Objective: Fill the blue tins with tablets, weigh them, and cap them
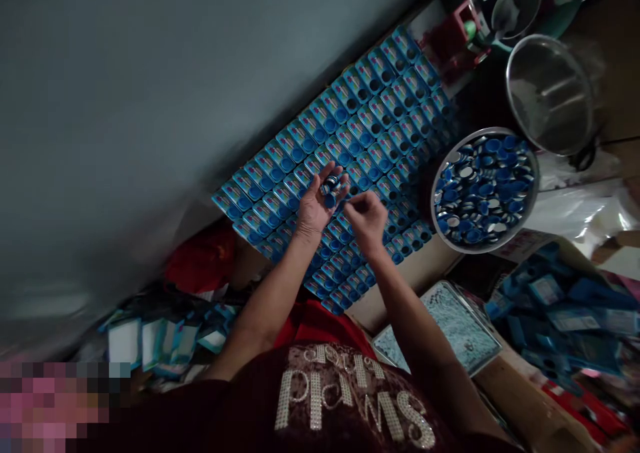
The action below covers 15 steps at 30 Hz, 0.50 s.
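Observation:
Palm up, my left hand (314,205) cups several small blue round caps (331,201), with white or silvery faces among them. Just to its right, my right hand (367,221) has its thumb and fingers pinched together. Whatever is between those fingertips, if anything, is too small to make out. Both hands are above rows of blue printed cards (305,132) laid out on a slanted surface. Each card has a round spot at one end; some spots are bright blue, while others look dark.
A round metal basin (534,196) full of the same caps stands at the right. Beyond it is a clear round tub (550,100). A box of blue packages (555,306) and a pale patterned tray (450,320) lie lower right. White-and-blue packs (125,343) are at the lower left.

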{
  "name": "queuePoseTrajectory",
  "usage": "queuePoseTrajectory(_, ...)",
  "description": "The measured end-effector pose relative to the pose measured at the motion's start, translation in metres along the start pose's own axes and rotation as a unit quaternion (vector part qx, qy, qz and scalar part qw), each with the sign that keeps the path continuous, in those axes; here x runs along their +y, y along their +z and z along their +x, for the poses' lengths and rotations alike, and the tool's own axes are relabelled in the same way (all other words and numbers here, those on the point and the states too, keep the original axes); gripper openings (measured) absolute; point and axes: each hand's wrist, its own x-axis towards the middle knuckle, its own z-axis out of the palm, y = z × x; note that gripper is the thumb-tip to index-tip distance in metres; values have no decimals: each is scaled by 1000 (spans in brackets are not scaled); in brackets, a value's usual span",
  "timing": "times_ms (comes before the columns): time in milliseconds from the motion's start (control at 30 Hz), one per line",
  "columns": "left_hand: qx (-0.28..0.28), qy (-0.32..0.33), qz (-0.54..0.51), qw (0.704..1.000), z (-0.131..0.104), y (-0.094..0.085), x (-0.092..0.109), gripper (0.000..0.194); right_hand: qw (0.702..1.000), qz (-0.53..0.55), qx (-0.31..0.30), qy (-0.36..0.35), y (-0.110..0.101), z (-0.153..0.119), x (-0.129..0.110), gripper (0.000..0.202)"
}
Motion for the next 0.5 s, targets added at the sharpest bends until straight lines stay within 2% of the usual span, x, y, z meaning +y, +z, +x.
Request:
queuePoseTrajectory(33, 8, 4, -2, 1000, 0, 1, 4, 45, 999, -39, 2, 3, -6, 12, 1, 3)
queuePoseTrajectory(100, 22, 6, -4, 1000, 2, 2, 14, 45, 990, -138, -31, 4, -14, 35, -1, 5)
queuePoseTrajectory(233, 22, -23, -6, 999, 6, -4, 27, 47, 937, -329, -116, 30, -20, 65, -14, 4)
queuePoseTrajectory(267, 25, -32, -5, 999, 6, -6, 29, 46, 926, -354, -125, 42, -21, 70, -18, 4)
queuePoseTrajectory(400, 51, -75, 27, 995, 8, -11, 25, 38, 898, -391, -176, 93, -16, 82, -38, 30)
queuePoseTrajectory(500, 50, -129, 93, 986, 11, -14, 18, 21, 885, -410, -204, 87, -16, 80, -47, 35)
